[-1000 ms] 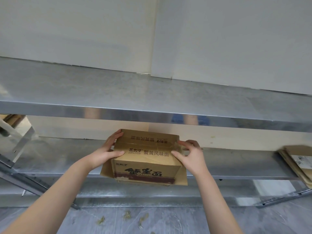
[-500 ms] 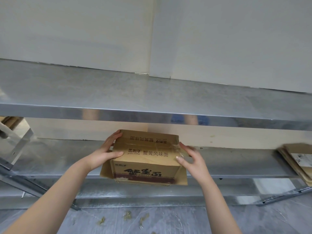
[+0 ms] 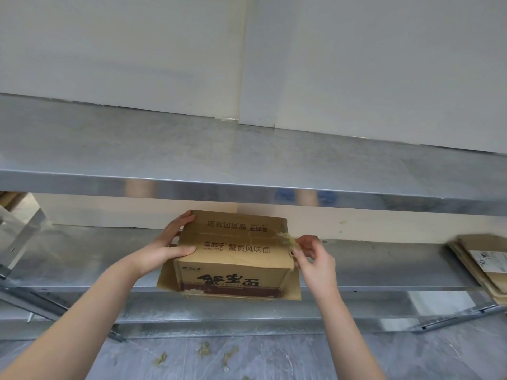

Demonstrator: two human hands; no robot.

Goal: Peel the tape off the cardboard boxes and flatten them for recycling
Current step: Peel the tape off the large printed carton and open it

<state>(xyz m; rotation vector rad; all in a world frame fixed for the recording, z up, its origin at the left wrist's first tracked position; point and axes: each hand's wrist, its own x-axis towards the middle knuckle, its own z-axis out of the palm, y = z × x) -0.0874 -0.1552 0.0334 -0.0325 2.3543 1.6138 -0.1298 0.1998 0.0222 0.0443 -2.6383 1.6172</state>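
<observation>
A brown printed cardboard box (image 3: 233, 256) stands on the middle metal shelf (image 3: 82, 259), its bottom flaps splayed out over the shelf edge. My left hand (image 3: 167, 245) grips the box's top left corner, thumb lying on the top face. My right hand (image 3: 310, 250) is at the box's top right edge and pinches a crumpled strip of clear tape (image 3: 286, 238) that is lifted off the top seam there.
A wide metal shelf (image 3: 247, 165) juts out above the box. Flattened cardboard (image 3: 482, 264) lies stacked at the right end of the middle shelf. Balled tape scraps (image 3: 203, 349) litter the grey floor below. A white wall is behind.
My right hand left the box's right side, took hold of the tape end at the top seam and pulled it up and to the right. My left hand stayed put.
</observation>
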